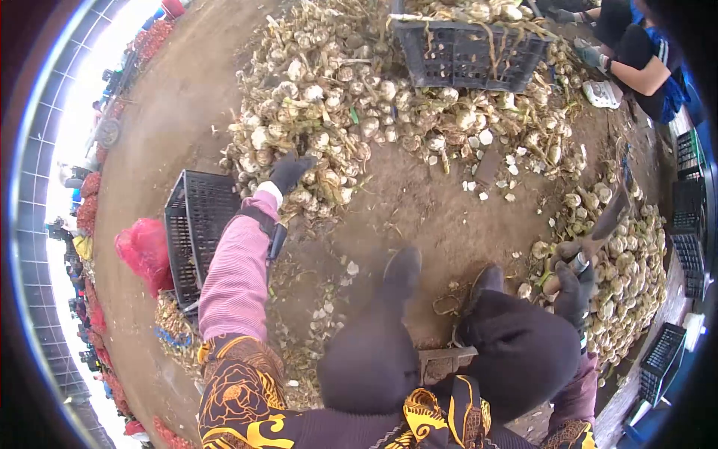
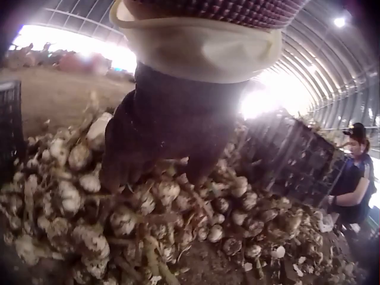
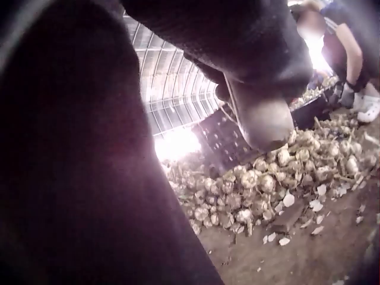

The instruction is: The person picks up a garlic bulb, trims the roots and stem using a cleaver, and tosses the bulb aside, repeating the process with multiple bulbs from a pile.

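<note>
My left hand [image 1: 290, 173], in a dark glove, reaches down to a heap of garlic bulbs [image 1: 329, 112] with dry stalks. In the left wrist view its fingers [image 2: 119, 169] point down among the bulbs, thumb and fingers apart. At the right, my gloved right hand [image 1: 574, 292] grips a tool with a broad, dull metal blade [image 1: 612, 215]; part of its handle is hidden by the fingers. The blade tip [image 3: 267, 122] also shows in the right wrist view. Just beyond that hand lies a second pile of garlic bulbs [image 1: 628, 266], with short-cut stems.
A black crate [image 1: 471, 56] holding garlic stands on the far heap. Another black crate [image 1: 202, 217] is beside my left arm, near a red mesh bag [image 1: 143, 254]. Another person [image 1: 643, 71] crouches at the far right. Pale scraps [image 1: 486, 137] litter the dirt floor. More crates [image 1: 662, 359] line the right edge.
</note>
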A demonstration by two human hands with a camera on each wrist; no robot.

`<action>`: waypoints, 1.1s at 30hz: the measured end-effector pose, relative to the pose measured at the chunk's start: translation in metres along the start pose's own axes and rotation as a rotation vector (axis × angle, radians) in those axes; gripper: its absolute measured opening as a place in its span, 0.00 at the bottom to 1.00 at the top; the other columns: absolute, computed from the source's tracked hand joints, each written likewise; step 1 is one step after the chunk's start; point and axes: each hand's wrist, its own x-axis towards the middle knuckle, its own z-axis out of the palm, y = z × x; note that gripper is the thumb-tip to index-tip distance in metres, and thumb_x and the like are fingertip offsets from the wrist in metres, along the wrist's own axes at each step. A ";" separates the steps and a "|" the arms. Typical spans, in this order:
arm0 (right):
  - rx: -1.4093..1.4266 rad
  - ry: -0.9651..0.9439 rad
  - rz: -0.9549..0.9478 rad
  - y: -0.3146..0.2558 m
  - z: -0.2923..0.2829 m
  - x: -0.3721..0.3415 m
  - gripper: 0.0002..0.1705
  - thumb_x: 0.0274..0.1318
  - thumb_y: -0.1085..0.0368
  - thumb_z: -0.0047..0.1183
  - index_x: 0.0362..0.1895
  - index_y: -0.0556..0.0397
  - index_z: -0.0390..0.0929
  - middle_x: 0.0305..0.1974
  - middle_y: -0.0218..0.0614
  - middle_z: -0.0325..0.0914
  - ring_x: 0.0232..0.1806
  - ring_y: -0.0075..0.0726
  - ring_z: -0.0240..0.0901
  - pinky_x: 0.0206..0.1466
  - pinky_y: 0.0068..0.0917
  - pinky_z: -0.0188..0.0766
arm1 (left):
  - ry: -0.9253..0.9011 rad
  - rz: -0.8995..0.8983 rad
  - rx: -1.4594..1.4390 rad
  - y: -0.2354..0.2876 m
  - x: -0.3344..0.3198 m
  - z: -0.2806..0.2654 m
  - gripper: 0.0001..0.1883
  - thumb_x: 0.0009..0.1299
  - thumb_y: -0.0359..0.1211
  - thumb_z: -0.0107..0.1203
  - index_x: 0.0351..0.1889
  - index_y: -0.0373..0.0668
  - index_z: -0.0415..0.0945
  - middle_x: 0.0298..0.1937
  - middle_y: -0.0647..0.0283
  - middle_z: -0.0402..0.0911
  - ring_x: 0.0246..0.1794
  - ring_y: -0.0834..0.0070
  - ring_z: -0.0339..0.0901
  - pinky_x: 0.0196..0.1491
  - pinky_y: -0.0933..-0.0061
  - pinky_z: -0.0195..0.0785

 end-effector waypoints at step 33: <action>0.097 -0.171 0.226 0.121 0.117 0.065 0.13 0.50 0.74 0.52 0.43 0.57 0.74 0.38 0.30 0.74 0.40 0.24 0.69 0.47 0.25 0.67 | 0.600 0.540 -0.195 0.062 -0.005 0.119 0.37 0.58 0.51 0.67 0.58 0.38 0.66 0.55 0.48 0.72 0.57 0.60 0.71 0.58 0.62 0.66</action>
